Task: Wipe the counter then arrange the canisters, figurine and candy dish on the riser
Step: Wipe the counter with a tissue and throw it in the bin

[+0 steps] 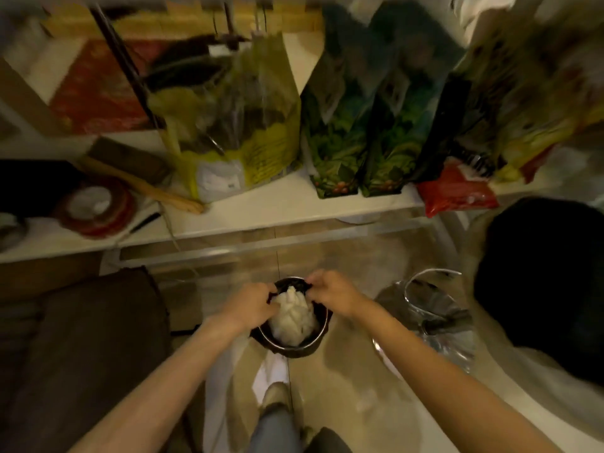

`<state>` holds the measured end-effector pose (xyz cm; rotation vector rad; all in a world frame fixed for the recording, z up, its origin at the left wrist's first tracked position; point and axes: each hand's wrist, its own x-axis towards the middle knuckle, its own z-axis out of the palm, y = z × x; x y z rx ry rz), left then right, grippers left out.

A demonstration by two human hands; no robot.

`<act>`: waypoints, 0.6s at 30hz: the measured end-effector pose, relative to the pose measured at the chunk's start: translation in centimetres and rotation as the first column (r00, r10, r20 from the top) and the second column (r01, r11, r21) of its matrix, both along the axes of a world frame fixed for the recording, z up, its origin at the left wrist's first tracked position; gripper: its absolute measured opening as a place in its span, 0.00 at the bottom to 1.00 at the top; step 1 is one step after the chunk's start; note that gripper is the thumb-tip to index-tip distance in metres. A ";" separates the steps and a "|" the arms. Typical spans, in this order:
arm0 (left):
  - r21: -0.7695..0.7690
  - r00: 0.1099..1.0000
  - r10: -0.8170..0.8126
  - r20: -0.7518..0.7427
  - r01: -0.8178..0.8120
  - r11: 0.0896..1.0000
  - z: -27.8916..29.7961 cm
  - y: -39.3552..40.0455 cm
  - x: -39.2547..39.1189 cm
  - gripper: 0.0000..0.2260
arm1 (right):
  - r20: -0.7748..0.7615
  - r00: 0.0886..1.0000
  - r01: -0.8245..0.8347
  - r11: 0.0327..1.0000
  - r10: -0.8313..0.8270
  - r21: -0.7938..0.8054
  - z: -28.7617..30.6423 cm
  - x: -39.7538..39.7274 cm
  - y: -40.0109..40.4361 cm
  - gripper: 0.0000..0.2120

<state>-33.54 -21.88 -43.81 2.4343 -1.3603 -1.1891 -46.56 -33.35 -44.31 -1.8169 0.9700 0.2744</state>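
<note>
A small round bin (313, 341) with a black liner stands on the floor below me. A crumpled white wad (294, 317), paper or cloth, lies inside it. My left hand (250, 305) pinches the black liner at the bin's left rim. On the far right rim, my right hand (333, 294) grips the same liner. Both forearms reach down from the bottom of the frame. The view is motion-blurred. No canisters, figurine, candy dish or riser can be made out.
A white shelf (277, 207) runs across above the bin, holding a yellow-green bag (235, 132), two green packets (366, 138), a red pouch (457, 191) and a tape roll (94, 207). A clear plastic bag (434, 318) lies right of the bin; a black mass (549, 282) beyond. Brown furniture (85, 348) stands left.
</note>
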 end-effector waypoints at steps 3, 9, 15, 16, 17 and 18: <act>-0.042 0.998 -0.041 0.057 0.043 0.998 8.6 0.5 0.2 0.15 | 0.054 0.996 -0.064 0.997 0.066 -0.042 8.4 -0.1 0.4 0.17; -0.149 0.985 -0.085 0.147 0.107 0.983 23.2 1.8 0.1 0.15 | 0.184 0.959 -0.156 0.943 0.216 -0.294 22.9 0.8 2.3 0.15; -0.441 0.993 0.028 0.119 0.027 0.897 35.6 4.3 0.6 0.18 | 0.336 0.881 -0.151 0.871 0.333 -0.467 34.5 1.6 3.7 0.13; -0.484 0.993 0.045 0.113 0.015 0.875 37.2 4.6 1.1 0.17 | 0.371 0.862 -0.141 0.866 0.346 -0.480 36.0 2.0 3.8 0.12; -0.519 0.991 0.071 0.117 0.000 0.855 38.7 4.9 1.6 0.16 | 0.399 0.845 -0.131 0.862 0.356 -0.490 37.3 2.5 3.9 0.12; -0.544 0.986 0.107 0.124 -0.023 0.839 39.9 5.1 2.2 0.16 | 0.416 0.835 -0.122 0.858 0.361 -0.500 38.3 3.0 3.8 0.11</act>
